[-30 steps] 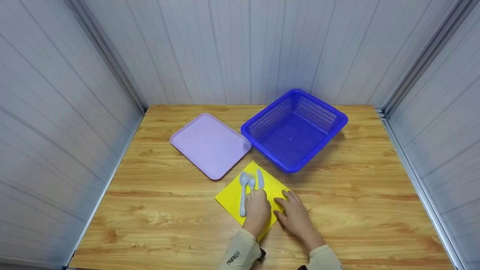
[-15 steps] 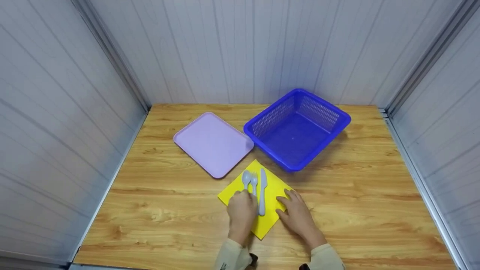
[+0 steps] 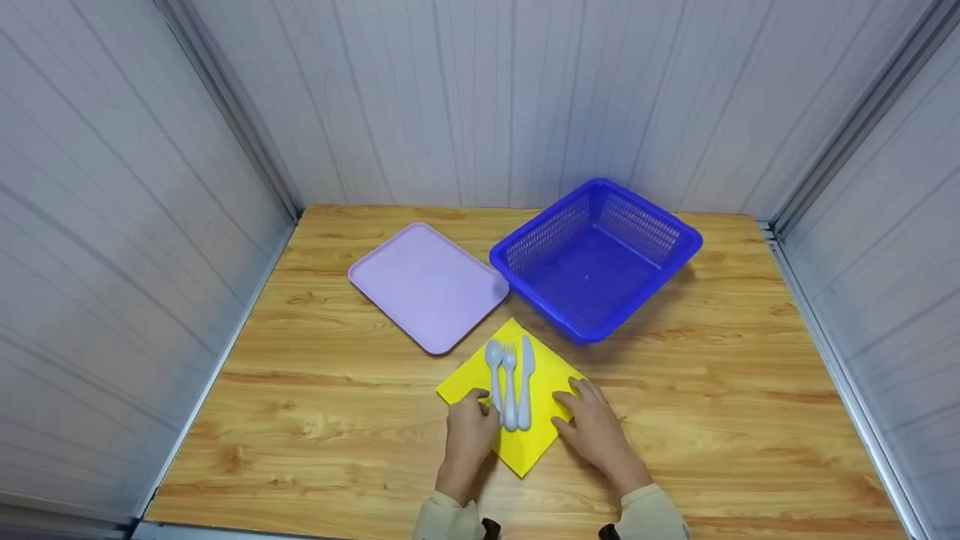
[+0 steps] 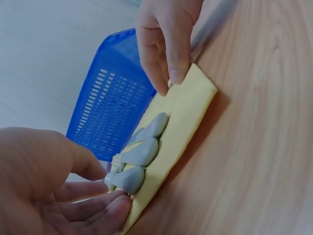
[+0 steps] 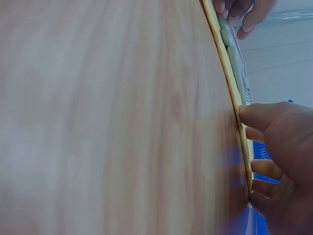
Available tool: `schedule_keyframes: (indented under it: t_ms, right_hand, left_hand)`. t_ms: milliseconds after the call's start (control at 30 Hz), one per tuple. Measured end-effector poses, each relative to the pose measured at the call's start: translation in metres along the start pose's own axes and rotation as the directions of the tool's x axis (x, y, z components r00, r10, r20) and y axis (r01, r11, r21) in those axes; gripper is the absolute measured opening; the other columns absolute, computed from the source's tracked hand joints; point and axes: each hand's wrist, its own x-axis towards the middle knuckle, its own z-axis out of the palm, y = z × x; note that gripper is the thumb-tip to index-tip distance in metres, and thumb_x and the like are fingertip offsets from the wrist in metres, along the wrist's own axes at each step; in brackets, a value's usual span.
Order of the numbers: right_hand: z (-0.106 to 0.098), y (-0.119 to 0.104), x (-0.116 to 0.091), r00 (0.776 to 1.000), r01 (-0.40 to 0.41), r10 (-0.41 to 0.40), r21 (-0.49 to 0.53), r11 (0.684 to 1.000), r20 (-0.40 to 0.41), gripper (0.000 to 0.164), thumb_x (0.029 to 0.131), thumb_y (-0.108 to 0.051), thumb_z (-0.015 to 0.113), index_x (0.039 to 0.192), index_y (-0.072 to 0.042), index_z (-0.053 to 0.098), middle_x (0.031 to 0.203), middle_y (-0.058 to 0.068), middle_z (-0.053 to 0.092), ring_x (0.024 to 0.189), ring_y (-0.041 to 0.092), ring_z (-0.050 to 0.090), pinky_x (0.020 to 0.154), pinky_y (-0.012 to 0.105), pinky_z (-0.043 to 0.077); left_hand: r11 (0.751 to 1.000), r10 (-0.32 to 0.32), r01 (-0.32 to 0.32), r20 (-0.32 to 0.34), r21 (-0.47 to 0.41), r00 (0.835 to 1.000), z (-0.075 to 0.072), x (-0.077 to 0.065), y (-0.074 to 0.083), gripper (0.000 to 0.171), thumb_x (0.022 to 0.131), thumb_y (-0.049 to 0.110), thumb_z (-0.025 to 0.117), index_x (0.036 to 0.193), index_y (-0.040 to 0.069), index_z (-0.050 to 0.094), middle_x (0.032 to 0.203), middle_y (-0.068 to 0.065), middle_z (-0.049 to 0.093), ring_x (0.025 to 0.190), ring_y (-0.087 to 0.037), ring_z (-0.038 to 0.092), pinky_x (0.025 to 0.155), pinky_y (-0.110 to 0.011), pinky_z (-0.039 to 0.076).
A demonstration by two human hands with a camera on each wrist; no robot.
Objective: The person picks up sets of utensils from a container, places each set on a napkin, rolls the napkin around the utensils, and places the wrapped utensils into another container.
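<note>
A folded yellow napkin [image 3: 551,375] lies on the table with a corner towards me. On it a pale grey spoon [image 3: 493,354], fork [image 3: 510,382] and knife [image 3: 526,386] lie side by side, handles towards me. My left hand [image 3: 471,435] is at the spoon's handle, which its thumb and fingers pinch from the side; the hand covers part of the handle in the head view. At the napkin's right corner my right hand [image 3: 596,431] rests with spread, relaxed fingers, its fingertips on the napkin's edge in the right wrist view.
Behind the napkin, a flat pink-lilac tray [image 3: 427,285] lies at the left. A deep blue basket [image 3: 592,277] with perforated sides stands to its right. Pale panel walls [image 3: 465,105] enclose the wooden table [image 3: 315,420] at the back and both sides.
My left hand has moved left, from the knife across the fork to the spoon's handle, so the knife and fork now show fully. The right hand has stayed at the napkin's corner.
</note>
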Motion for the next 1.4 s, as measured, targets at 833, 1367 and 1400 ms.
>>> schedule_keyframes:
  t_ms: [833, 1367, 1400]
  right_hand:
    - [0.003, -0.034, -0.020, 0.949, 0.263, -0.266, 0.037, 0.964, 0.167, 0.037, 0.063, -0.035, 0.077, 0.093, -0.015, 0.068, 0.106, 0.009, 0.052, 0.101, 0.023, 0.044, 0.084, 0.041, 0.036]
    - [0.013, -0.032, -0.007, 0.961, 0.269, -0.273, -0.084, 0.959, -0.045, 0.008, 0.080, -0.025, 0.063, 0.079, -0.017, 0.064, 0.082, -0.005, 0.055, 0.075, 0.015, 0.048, 0.063, 0.033, 0.038]
    - [0.014, -0.032, -0.007, 0.968, 0.239, -0.244, -0.074, 0.968, -0.062, 0.008, 0.081, -0.026, 0.062, 0.079, -0.018, 0.063, 0.081, -0.006, 0.054, 0.074, 0.015, 0.047, 0.063, 0.032, 0.037]
  left_hand:
    - [0.940, 0.233, -0.277, 0.218, 0.198, 0.948, -0.001, -0.001, -0.020, 0.063, 0.065, 0.027, 0.077, 0.118, 0.002, 0.054, 0.091, -0.002, 0.052, 0.078, -0.009, 0.048, 0.071, -0.026, 0.044]
    - [0.949, 0.268, -0.291, 0.172, 0.125, 0.948, -0.004, -0.001, -0.026, 0.054, 0.072, 0.035, 0.070, 0.114, 0.003, 0.057, 0.095, -0.003, 0.056, 0.085, -0.012, 0.052, 0.074, -0.030, 0.044]
    - [0.950, 0.270, -0.292, 0.181, 0.110, 0.946, -0.005, -0.001, -0.026, 0.051, 0.076, 0.035, 0.067, 0.114, 0.002, 0.057, 0.096, -0.003, 0.056, 0.086, -0.012, 0.052, 0.075, -0.031, 0.044]
